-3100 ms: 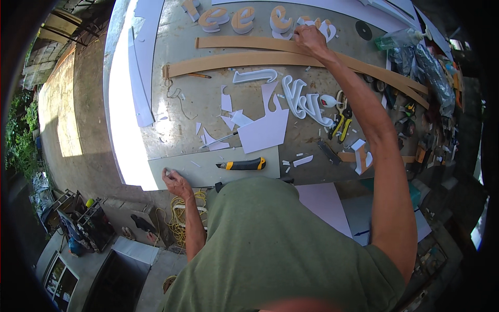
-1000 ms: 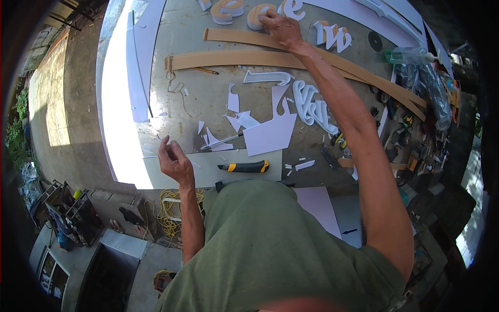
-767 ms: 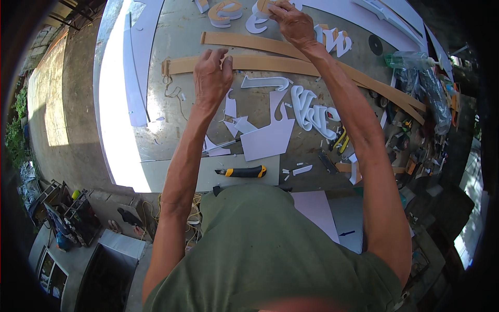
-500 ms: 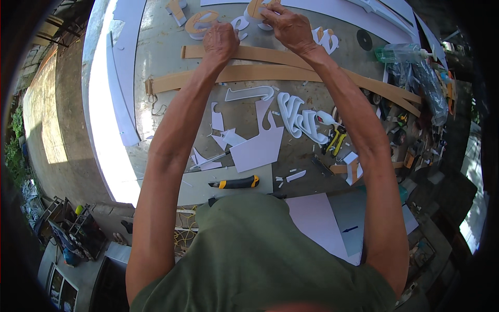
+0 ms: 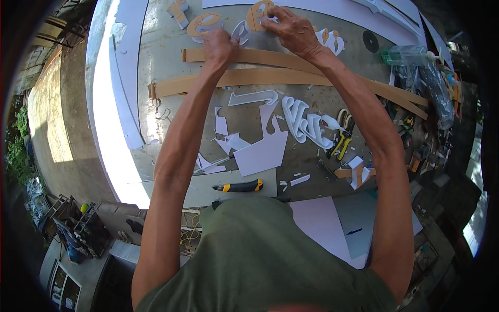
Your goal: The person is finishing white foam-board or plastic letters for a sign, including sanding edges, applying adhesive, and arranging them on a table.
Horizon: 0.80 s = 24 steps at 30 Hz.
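Observation:
At the far side of the table, my left hand (image 5: 219, 47) is closed, its fingertips on the lower edge of a small white curved letter piece (image 5: 240, 33). My right hand (image 5: 292, 32) pinches the right side of a rounded letter (image 5: 254, 20) with a tan face and white sides. The two pieces stand close together between my hands. Just beyond my left hand lies another tan-faced rounded letter (image 5: 202, 25). Right of my right hand is a white, partly tan letter (image 5: 331, 40). My left fingers are largely hidden behind the hand.
Long tan strips (image 5: 244, 77) cross the table under my forearms. Nearer lie white letter outlines (image 5: 304, 125), white sheet offcuts (image 5: 262, 151), a yellow-black utility knife (image 5: 238, 186) and yellow-handled pliers (image 5: 341, 144). Tools and a clear green bottle (image 5: 408, 54) crowd the right side.
The white curved piece has come slightly nearer and tilted by my left hand. My right hand stays at the tan-faced letter. The whole view has shifted slightly.

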Each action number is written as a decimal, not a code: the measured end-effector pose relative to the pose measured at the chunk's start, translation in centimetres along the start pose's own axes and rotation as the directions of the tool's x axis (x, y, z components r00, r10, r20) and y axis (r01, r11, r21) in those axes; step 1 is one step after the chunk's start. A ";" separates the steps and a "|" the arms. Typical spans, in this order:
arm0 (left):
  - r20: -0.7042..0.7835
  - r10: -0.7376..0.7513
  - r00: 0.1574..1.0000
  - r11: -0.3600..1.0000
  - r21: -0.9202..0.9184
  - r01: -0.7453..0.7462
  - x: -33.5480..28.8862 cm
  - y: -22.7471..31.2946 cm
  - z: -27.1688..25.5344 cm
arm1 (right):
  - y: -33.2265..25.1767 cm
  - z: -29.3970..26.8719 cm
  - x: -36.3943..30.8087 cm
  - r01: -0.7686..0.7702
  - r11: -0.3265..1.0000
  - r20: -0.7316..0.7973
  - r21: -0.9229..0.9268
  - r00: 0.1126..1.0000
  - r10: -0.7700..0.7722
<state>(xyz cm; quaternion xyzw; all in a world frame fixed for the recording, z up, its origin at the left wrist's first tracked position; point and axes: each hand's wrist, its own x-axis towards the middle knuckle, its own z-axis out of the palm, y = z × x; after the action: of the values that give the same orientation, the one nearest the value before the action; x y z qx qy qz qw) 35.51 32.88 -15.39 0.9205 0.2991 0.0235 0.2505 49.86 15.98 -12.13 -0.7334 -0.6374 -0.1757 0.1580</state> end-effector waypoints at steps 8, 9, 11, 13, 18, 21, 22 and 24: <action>-0.381 -0.197 0.903 0.866 -0.499 -0.022 -4.5 -0.9 -4.5 | -1.3 2.9 1.3 0.062 0.993 0.113 -0.103 0.992 -0.050; -0.367 -0.179 0.913 0.860 -0.510 -0.036 -4.0 -0.8 -4.7 | -1.5 3.5 1.2 0.064 0.993 0.111 -0.100 0.992 -0.052; -0.355 -0.162 0.921 0.854 -0.517 -0.049 -2.7 -0.6 -4.5 | -1.8 4.7 1.0 0.053 0.998 0.131 -0.037 0.990 -0.048; -0.351 -0.104 0.931 0.906 -0.420 -0.057 -1.0 -0.9 -3.8 | -2.3 4.4 1.3 0.058 0.997 0.105 -0.047 0.993 -0.053; -0.301 -0.073 0.951 0.947 -0.320 -0.029 2.0 -0.4 -2.6 | -0.7 1.1 -0.3 0.065 0.988 0.085 -0.142 0.995 -0.053; -0.248 -0.067 0.967 0.957 -0.291 -0.008 2.7 -0.1 -1.9 | 1.1 -2.0 -1.7 -0.042 0.998 0.082 -0.052 0.996 0.046; -0.230 -0.052 0.972 0.958 -0.285 -0.016 2.8 0.0 -1.6 | 1.5 -2.7 -2.4 -0.047 0.997 0.083 -0.054 0.995 0.052; -0.259 -0.009 0.966 0.985 -0.167 -0.036 2.7 0.4 -1.1 | 2.1 -3.6 -3.5 -0.157 0.988 0.115 0.003 0.981 0.156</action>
<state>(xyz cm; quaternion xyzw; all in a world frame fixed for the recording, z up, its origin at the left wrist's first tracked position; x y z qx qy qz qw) 37.70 34.57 -14.50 0.8868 0.3198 0.1706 0.2869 51.34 11.01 -10.58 -0.7891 -0.5868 -0.1165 0.1392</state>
